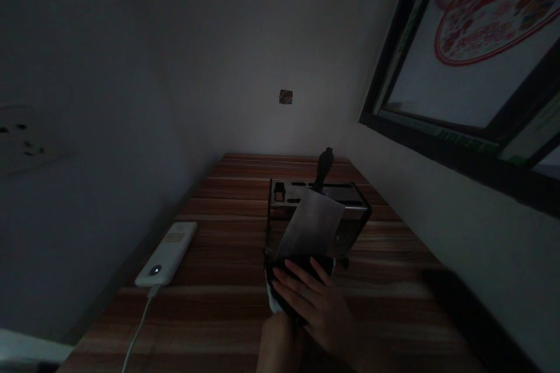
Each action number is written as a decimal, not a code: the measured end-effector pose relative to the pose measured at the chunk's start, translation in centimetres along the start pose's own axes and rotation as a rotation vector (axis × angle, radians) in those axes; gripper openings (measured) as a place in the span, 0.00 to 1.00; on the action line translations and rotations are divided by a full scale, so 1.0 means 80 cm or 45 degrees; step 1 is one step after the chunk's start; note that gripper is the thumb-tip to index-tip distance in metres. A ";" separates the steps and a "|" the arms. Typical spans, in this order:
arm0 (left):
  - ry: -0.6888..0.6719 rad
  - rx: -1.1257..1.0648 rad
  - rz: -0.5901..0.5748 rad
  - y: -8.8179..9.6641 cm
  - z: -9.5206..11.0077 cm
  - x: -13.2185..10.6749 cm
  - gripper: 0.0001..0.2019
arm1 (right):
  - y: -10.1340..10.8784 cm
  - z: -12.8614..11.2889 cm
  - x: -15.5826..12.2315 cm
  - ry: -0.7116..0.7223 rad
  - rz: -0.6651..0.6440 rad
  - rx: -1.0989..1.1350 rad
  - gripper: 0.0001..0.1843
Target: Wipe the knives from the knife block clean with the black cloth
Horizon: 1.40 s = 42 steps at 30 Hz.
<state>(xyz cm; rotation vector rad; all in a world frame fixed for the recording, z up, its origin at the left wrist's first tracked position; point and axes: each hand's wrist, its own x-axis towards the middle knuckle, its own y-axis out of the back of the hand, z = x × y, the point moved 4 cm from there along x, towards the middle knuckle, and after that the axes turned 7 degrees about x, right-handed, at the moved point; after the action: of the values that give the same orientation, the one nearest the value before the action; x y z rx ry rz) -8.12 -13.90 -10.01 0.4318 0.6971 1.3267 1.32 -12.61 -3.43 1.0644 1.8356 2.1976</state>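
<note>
A broad cleaver (312, 221) points away from me, its blade tilted upward in front of a metal knife rack (289, 197). My left hand (277, 338) is closed low at the handle end of the cleaver, and the handle itself is hidden. Over the lower blade lies a dark cloth (284, 297) with a pale edge. My right hand (317, 309), with a ring on one finger, presses it there with its fingers spread across it. Another knife with a black handle (324, 166) stands in the slotted top of the rack.
On the left of the wood-grain table (219, 245) lies a white power bank (168, 253) with a cable plugged in. A dark flat object (468, 309) lies along the right edge. Walls close in on both sides; a framed picture (437, 111) hangs on the right.
</note>
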 end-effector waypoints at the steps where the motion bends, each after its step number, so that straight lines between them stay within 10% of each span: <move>1: -0.070 0.028 -0.001 -0.006 -0.004 0.011 0.15 | 0.002 0.002 0.002 -0.007 0.005 -0.008 0.29; 42: -0.088 0.036 -0.001 -0.001 0.003 0.003 0.24 | 0.077 0.092 0.045 -0.202 0.454 0.084 0.26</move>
<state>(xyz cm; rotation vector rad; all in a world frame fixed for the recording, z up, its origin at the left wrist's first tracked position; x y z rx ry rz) -7.84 -13.64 -9.96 0.4981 0.6593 1.2964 4.86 -6.46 3.94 1.6397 1.7742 2.1581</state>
